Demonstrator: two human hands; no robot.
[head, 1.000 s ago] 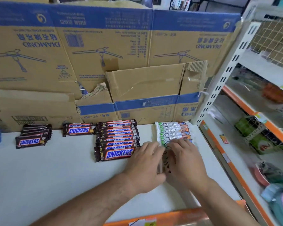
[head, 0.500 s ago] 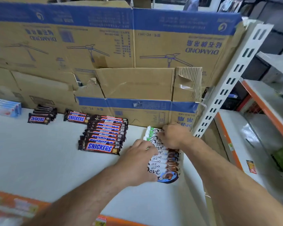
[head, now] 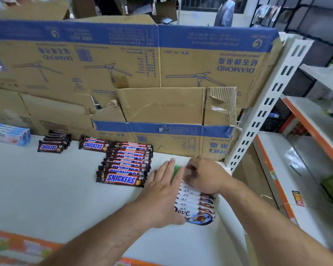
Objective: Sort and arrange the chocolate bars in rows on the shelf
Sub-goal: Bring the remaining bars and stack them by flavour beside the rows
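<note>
The row of white-wrapped Dove chocolate bars [head: 196,204] lies overlapped like tiles at the right end of the white shelf [head: 46,189]. Its far end is close to the torn brown cardboard backing [head: 161,106], and its right side is near the white slotted steel upright [head: 267,104]. The left hand [head: 161,191] lies flat along the row's left edge, fingers straight and together, a wide grip that holds nothing and only presses sideways. The right hand [head: 204,175] arches over the far bars with its fingers bent down onto the wrappers; blur hides the fingertips, so I cannot tell whether this grip pinches a bar or merely rests on it. A green-wrapped bar [head: 176,169] peeks out between the two hands. Just to the left, apart from the left hand by a narrow strip of shelf, sits the long row of brown Snickers bars [head: 127,166]. The step looks like squaring up the Dove row. The glossy wrappers probably slide easily, so too firm a sideways push could fan the overlap out or shove the near bars toward the shelf's right edge, where nothing visible would stop them dropping. Uneven pressure from the two hands could skew the row, and a careless left wrist could nudge the Snickers row out of line.
</note>
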